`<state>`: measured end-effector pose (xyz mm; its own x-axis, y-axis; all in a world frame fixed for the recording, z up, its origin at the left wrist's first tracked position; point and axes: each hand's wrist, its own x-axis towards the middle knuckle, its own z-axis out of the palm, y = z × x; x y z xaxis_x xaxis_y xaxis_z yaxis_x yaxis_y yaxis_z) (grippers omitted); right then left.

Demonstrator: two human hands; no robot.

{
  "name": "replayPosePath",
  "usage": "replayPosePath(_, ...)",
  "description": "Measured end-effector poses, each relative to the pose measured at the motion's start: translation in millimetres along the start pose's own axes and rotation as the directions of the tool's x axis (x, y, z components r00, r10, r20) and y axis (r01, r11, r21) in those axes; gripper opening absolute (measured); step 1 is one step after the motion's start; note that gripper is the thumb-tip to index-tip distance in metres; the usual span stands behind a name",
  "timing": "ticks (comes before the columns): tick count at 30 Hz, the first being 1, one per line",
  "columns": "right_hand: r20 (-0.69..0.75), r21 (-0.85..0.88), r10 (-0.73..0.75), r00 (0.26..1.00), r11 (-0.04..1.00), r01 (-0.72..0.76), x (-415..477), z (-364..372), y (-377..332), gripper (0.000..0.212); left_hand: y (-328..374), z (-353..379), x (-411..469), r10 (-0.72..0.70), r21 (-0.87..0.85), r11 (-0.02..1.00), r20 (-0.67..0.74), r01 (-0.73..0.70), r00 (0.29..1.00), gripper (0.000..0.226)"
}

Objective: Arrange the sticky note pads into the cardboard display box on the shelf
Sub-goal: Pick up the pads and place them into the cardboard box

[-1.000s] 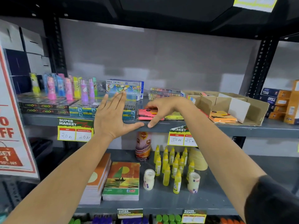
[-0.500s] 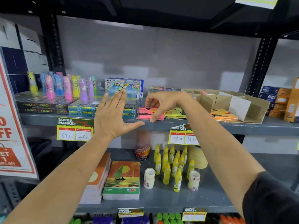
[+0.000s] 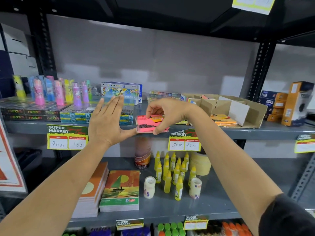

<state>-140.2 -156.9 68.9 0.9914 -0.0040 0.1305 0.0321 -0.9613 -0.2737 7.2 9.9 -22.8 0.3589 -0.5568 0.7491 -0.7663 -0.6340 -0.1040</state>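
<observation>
A stack of pink sticky note pads (image 3: 146, 124) sits at the front edge of the upper shelf. My right hand (image 3: 167, 110) is curled over the stack, thumb at its front and fingers on top, gripping it. My left hand (image 3: 108, 123) is held flat and open just left of the stack, its thumb touching the stack's left side. Yellow pads (image 3: 183, 123) lie partly hidden behind my right wrist. The cardboard display box (image 3: 254, 113) stands to the right, with orange pads (image 3: 223, 120) in its front compartment.
Neon boxes (image 3: 32, 114) and coloured tubes (image 3: 58, 92) fill the shelf's left. A pastel box (image 3: 120, 91) stands behind my left hand. Orange and blue cartons (image 3: 288, 106) sit at far right. Glue bottles (image 3: 172, 169), tape rolls and notebooks (image 3: 120, 189) occupy the lower shelf.
My right hand has gone from lying flat on the pink pads to pinching them, and the stack has slid toward the shelf's front edge. My left hand stayed in place.
</observation>
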Motion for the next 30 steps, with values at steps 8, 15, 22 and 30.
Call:
replayPosePath(8, 0.001, 0.036, -0.06, 0.998, 0.998, 0.06, -59, 1, -1, 0.05, 1, 1, 0, 0.007, 0.033, 0.999, -0.021, -0.006, 1.0, 0.121)
replayPosePath(15, 0.031, 0.114, 0.042, 0.999, 0.992, -0.045, -106, -8, 29, 0.048, 4, -1, -1, -0.019, 0.032, 0.999, -0.028, 0.02, 0.999, 0.119)
replayPosePath(22, 0.002, 0.161, 0.168, 0.986, 0.973, -0.166, -142, -31, 60, 0.054, 4, -3, 0, -0.022, 0.04, 0.999, -0.028, 0.024, 0.999, 0.119)
replayPosePath(30, -0.081, 0.141, 0.321, 0.944, 0.941, -0.308, -155, -57, 91, 0.048, 4, -2, -1, -0.026, 0.035, 0.999, -0.035, 0.027, 0.999, 0.119)
